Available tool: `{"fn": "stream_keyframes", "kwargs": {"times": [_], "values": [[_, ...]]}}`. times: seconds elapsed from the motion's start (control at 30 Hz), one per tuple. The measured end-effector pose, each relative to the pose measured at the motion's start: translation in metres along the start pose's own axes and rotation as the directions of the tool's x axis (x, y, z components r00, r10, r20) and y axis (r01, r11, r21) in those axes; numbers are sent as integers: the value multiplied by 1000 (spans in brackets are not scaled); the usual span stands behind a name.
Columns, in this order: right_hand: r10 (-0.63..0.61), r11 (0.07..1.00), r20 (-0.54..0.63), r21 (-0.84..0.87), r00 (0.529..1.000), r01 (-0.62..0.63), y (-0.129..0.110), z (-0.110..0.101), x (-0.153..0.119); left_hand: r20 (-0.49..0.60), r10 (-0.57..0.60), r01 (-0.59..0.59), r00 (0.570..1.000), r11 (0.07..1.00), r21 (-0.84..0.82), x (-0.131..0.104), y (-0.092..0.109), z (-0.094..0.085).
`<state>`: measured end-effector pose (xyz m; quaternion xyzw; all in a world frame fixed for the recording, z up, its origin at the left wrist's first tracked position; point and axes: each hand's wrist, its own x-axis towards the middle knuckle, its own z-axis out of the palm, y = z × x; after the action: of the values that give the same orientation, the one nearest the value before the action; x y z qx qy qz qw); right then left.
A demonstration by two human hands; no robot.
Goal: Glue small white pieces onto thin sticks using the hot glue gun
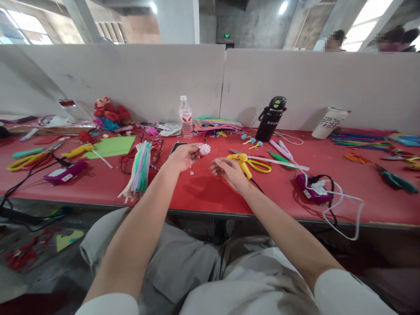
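Observation:
A small cluster of pale pink and white petals (pixel 205 150) is pinched in the fingertips of my left hand (pixel 186 157), just above the red table (pixel 197 192). My right hand (pixel 229 172) hovers to its right with curled fingers; whether anything small sits between its fingertips cannot be made out. Beside that hand lies a yellow glue gun (pixel 243 162), with yellow-handled scissors (pixel 259 166) next to it. A dark phone (pixel 179 147) lies partly behind my left hand. Tiny pale pieces (pixel 192 173) are on the table between my hands.
Pastel pipe cleaners (pixel 139 168) lie left of my left forearm. Behind stand a water bottle (pixel 186 118) and a black flask (pixel 271 119). Purple boxes with cords (pixel 315 189) and green pliers (pixel 395 179) lie right. A white partition (pixel 147 83) closes the table's back.

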<state>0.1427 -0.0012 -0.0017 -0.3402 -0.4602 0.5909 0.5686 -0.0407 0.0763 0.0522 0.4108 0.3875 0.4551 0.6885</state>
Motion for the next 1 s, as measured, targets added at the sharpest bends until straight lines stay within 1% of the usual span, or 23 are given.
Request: {"fn": "stream_keyframes", "kwargs": {"times": [0.13,0.23,0.3,0.37,0.4,0.43,0.47,0.5,0.53,0.57,0.6,0.63,0.7,0.73,0.8,0.83,0.87,0.9,0.93,1.0], "values": [[3,999,-19,-42,1000,-3,2,-1,1,7,2,-2,1000,1000,-1,-2,1,2],[-5,995,-33,-96,999,2,3,-1,1,38,46,-48,998,998,38,-4,1,2],[-20,989,-37,-145,999,14,5,-1,2,39,78,-80,996,995,66,-5,0,2],[-42,972,-47,-231,998,30,5,-2,1,38,109,-112,993,989,99,-6,1,3],[-68,948,-47,-316,997,49,3,-2,1,37,127,-131,991,983,126,-7,2,3],[-106,898,-35,-432,994,81,1,-2,-1,33,152,-156,988,973,172,-8,3,3],[-143,815,-2,-567,990,117,-3,-1,-3,28,186,-187,982,952,242,-9,5,3],[-163,698,49,-701,985,150,-8,-1,-5,26,228,-224,973,915,337,-10,7,3],[-156,561,105,-809,982,176,-14,0,-9,32,278,-263,960,854,449,-11,10,2],[-119,427,156,-883,980,193,-21,1,-14,51,331,-301,942,772,559,-12,12,1],[-65,317,187,-927,980,198,-29,1,-19,89,375,-339,923,681,650,-13,14,0],[-7,229,203,-953,979,200,-36,1,-25,127,412,-373,902,598,710,-13,15,-2],[75,73,175,-983,982,170,-49,-3,-38,200,452,-428,869,485,763,-13,16,-5],[99,-8,128,-992,987,129,-55,-7,-44,228,460,-448,858,454,770,-13,16,-6],[111,-158,-30,-987,993,-13,-62,-20,-55,270,456,-475,848,427,770,-13,15,-7],[102,-209,-116,-974,988,-93,-64,-28,-59,285,452,-484,845,423,766,-14,15,-7],[83,-235,-189,-958,978,-165,-66,-36,-60,295,450,-492,843,421,762,-14,14,-6],[47,-239,-245,-944,968,-227,-66,-45,-60,302,450,-498,840,418,760,-14,14,-6],[8,-225,-281,-936,960,-272,-66,-53,-57,309,451,-502,837,411,761,-14,13,-6],[-55,-169,-284,-942,957,-289,-64,-67,-46,315,460,-505,830,382,774,-13,12,-6]]}}
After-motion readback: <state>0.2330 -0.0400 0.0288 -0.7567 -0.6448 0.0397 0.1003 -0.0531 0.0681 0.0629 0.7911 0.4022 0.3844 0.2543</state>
